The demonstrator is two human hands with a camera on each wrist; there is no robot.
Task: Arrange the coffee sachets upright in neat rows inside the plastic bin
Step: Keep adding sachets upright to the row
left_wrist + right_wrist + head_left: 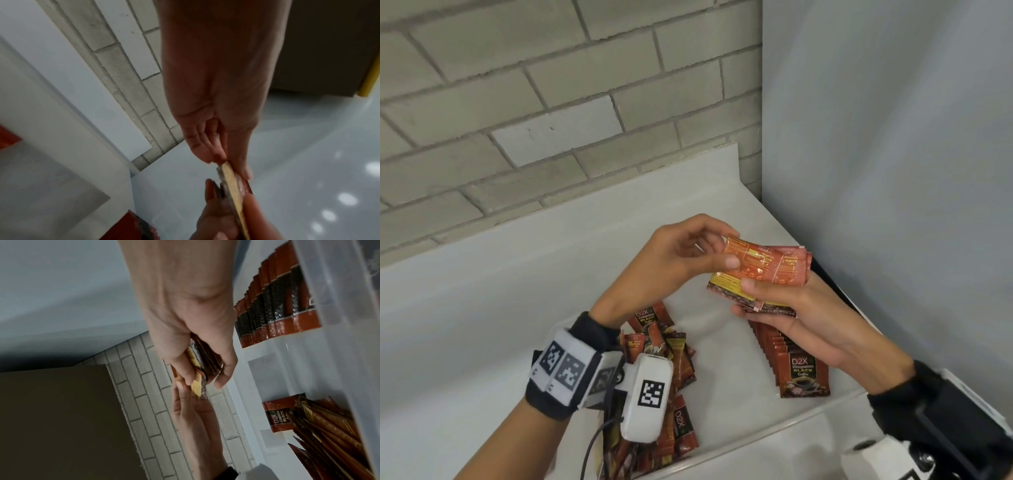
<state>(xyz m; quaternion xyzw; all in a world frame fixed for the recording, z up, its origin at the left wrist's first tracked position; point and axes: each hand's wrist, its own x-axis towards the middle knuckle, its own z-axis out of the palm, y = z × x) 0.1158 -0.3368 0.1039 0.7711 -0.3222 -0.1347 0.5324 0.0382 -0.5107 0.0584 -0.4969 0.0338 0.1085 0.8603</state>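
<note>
Far left of the plastic bin [739, 442]: loose pile of coffee sachets [671, 363], lying jumbled, some flat, some tipped, partly under the wrist camera. Left hand [681, 253] is up above bin, thumb + fingers pinching the left edge of a small stack of sachets [763, 270]. Right hand [801, 308] clamps the same stack from below/right, thumb on top. Hands meet on the stack. Under right hand: a neat row of sachets [794, 359] already standing w/ faces fwd, near the bin's right wall.

Risks, my guess: foil's slick, so squaring edges w/ a light pinch could fan or drop the stack. Setting it down may knock the row over domino-style. The mixed facings in the stack would spoil neatness.
</note>
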